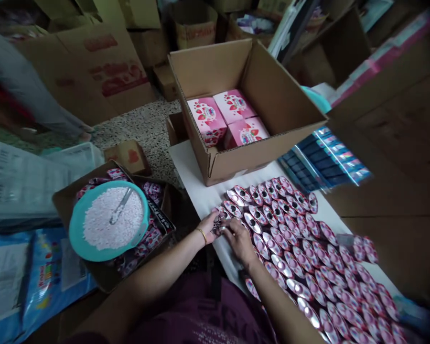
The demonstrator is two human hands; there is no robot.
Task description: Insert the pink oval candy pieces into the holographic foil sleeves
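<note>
Both my hands meet at the near-left end of a white board (pixel 197 191) covered with several rows of small pink, foil-lidded packets (pixel 301 239). My left hand (pixel 208 226), with a gold bangle at the wrist, pinches one packet (pixel 220 220) at the end of a row. My right hand (pixel 238 239) has its fingers curled on the same packet or one right beside it; I cannot tell which. Behind the rows stands an open cardboard box (pixel 272 95) with three pink strawberry-print cartons (pixel 232 117) inside.
A teal bowl (pixel 75 229) of small white pellets with a metal spoon (pixel 120 206) rests on a low carton (pixel 62 200) of wrapped sweets at my left. Blue packs (pixel 326 160) lie right of the box. Cardboard cartons stand behind; another person's grey sleeve (pixel 28 86) is at far left.
</note>
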